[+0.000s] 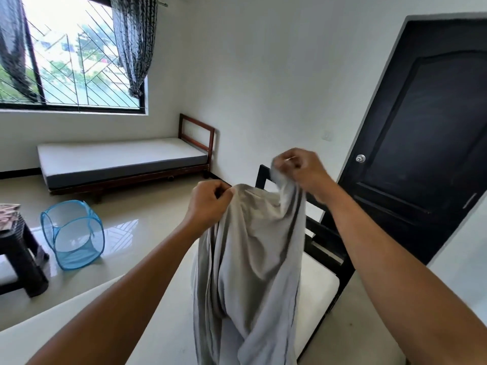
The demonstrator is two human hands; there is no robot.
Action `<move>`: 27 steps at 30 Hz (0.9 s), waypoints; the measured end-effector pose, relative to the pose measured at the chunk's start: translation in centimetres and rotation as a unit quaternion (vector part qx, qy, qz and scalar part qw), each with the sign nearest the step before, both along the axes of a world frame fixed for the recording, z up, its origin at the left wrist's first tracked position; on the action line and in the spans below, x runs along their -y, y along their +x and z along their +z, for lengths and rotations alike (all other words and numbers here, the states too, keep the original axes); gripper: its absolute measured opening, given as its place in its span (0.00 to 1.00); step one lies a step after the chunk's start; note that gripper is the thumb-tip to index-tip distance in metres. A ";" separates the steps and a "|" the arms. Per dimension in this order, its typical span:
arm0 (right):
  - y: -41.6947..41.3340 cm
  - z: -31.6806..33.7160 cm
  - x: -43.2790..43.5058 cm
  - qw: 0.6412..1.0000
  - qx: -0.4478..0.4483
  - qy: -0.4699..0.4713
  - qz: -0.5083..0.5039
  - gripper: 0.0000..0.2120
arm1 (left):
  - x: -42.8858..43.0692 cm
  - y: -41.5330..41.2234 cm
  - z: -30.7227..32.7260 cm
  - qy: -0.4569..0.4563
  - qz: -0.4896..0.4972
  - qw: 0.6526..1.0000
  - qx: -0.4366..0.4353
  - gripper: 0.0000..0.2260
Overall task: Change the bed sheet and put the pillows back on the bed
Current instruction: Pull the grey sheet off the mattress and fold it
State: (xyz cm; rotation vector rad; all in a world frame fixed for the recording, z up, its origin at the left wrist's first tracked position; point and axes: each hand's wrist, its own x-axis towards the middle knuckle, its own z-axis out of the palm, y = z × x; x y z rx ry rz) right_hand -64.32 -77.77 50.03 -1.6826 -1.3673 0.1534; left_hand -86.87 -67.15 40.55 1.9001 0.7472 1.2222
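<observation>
A grey bed sheet point(250, 259) hangs bunched at frame centre above a bare white mattress point(320, 291), its top edge pinched by the left hand point(210, 204) at 9 o'clock and the right hand point(300, 167) at 1 o'clock. A blue mesh hamper point(72, 233) lies on the floor at 9 o'clock, a second bed point(118, 162) at 11, a black door point(427, 143) at 3.

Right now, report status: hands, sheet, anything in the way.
Both pinching: left hand and right hand on grey sheet top edge. Sheet hangs bunched over bare mattress. Blue hamper on floor, well aside.
</observation>
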 end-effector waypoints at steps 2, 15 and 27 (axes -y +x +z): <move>-2.0 -1.3 -0.1 0.986 0.083 -0.090 0.109 0.14 | 0.0 0.8 1.1 0.022 -0.048 0.998 -0.017 0.09; -6.0 3.1 -2.2 0.925 0.374 -0.054 -0.043 0.07 | -0.9 -0.4 -3.8 0.109 0.019 0.993 -0.036 0.08; -5.4 5.6 -1.9 0.948 0.298 0.010 -0.115 0.07 | 0.8 -1.8 -10.5 0.080 0.009 0.993 0.086 0.12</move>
